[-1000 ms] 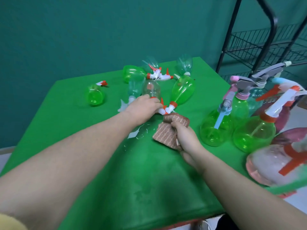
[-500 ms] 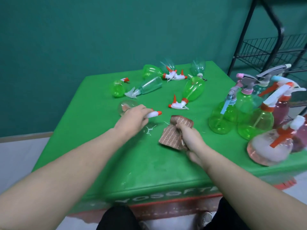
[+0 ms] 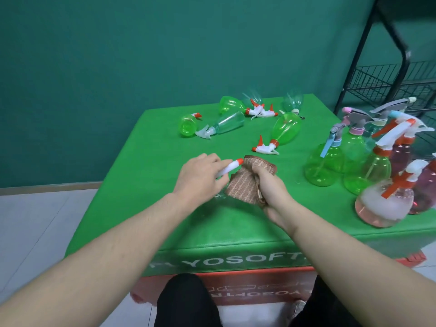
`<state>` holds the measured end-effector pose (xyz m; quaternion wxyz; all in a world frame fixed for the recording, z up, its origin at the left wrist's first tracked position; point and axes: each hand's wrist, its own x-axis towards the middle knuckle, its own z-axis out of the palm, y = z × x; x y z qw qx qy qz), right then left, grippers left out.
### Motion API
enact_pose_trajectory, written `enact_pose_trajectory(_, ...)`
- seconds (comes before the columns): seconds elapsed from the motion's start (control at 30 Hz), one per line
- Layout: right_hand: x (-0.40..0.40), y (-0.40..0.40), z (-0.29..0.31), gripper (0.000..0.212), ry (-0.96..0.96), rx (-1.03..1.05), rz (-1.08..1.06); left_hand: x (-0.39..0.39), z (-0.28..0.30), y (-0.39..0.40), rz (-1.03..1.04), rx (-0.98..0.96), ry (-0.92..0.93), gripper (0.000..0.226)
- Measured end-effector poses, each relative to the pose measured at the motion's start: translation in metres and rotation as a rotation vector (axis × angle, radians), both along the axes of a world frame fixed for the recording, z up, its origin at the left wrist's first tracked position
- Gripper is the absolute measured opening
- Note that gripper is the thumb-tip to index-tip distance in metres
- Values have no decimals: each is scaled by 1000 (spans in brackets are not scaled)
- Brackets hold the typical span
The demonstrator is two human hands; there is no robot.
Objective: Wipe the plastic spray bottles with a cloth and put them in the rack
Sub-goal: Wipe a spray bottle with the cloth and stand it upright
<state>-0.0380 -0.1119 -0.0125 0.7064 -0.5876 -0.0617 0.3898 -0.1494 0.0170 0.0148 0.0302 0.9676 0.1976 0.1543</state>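
Observation:
My left hand [image 3: 200,177] grips a clear spray bottle by its white spray head [image 3: 230,167], whose orange nozzle tip points right and touches the cloth. The bottle's body is mostly hidden under the hand. A folded brown striped cloth [image 3: 245,182] is gripped in my right hand [image 3: 269,188], right beside the nozzle. On the green table [image 3: 153,161] at the back lie several bottles on their sides, among them a green one [image 3: 285,128] and a clear one [image 3: 226,123]. The black wire rack [image 3: 382,79] stands at the far right.
Several upright spray bottles stand in a cluster on the table's right side, green [image 3: 325,161], pink [image 3: 382,204] and dark red [image 3: 401,154]. The table's front edge is close to my legs. A teal wall rises behind the table, with pale floor to the left.
My left hand has drawn the clear bottle out of the back group toward me and then rightward, until its nozzle meets the cloth. The view has pulled back and down.

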Motion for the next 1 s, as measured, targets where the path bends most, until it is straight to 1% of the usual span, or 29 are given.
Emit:
enact_pose_trajectory(0.07,-4,-1,4,21,16,39,3,-3,2,-3,-24,57,17,44)
enact_pose_trajectory(0.2,-8,-1,12,27,51,93,29,-2,5,-13,-38,-6,25,41)
enact_pose_trajectory(0.37,-6,2,8,36,46,62,30,3,4,-23,-23,-26,11,36)
enact_pose_trajectory(0.47,-3,2,4,33,49,40,17,7,4,-25,-22,-81,-2,41)
enact_pose_trajectory(0.57,1,5,-1,31,65,32,-6,10,2,-24,-25,-150,-34,41)
enact_pose_trajectory(0.7,7,7,0,32,97,50,23,16,-4,-22,-119,-133,27,37)
enact_pose_trajectory(0.83,12,7,-4,32,95,-10,20,18,-12,-15,-171,-224,15,46)
enact_pose_trajectory(0.9,14,7,-6,29,95,-35,14,14,-17,-10,-208,-234,31,53)
enact_pose_trajectory(1.0,17,5,-8,18,102,-41,11,5,-20,0,-207,-179,91,76)
